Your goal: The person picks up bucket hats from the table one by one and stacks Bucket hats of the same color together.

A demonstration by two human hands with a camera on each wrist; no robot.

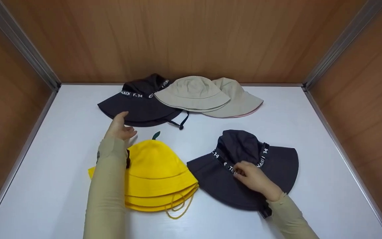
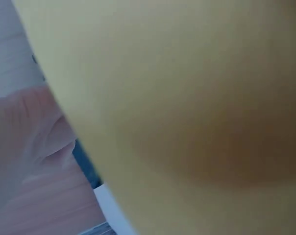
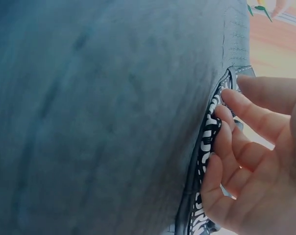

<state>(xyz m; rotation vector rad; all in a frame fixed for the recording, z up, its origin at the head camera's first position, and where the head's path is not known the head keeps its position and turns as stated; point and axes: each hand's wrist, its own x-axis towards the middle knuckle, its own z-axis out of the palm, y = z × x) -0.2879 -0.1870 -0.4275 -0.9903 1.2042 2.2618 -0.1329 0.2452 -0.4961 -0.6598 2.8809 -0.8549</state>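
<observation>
My right hand [image 1: 252, 176] is over the front of a dark bucket hat [image 1: 211, 172] with a white-lettered band. In the right wrist view, the loosely bent fingers [image 3: 251, 115] rest against the lettered band [image 3: 205, 152], with no cloth showing between thumb and fingers. My left hand [image 1: 121, 127] is by the front brim of another dark bucket hat [image 1: 144, 109], thumb pointing up and fingers relaxed, holding nothing. Beneath that forearm sits a stack of yellow bucket hats [image 1: 158, 166] with a green leaf on top. A sleeve [image 2: 187, 98] fills most of the left wrist view.
Two beige bucket hats [image 1: 194, 89] overlap at the back, the left one lapping over the rear dark hat. A black cord [image 1: 181, 126] and a yellow cord [image 1: 177, 217] trail onto the white table [image 1: 323, 186]. Wooden panels [image 1: 191, 36] wall the back and sides.
</observation>
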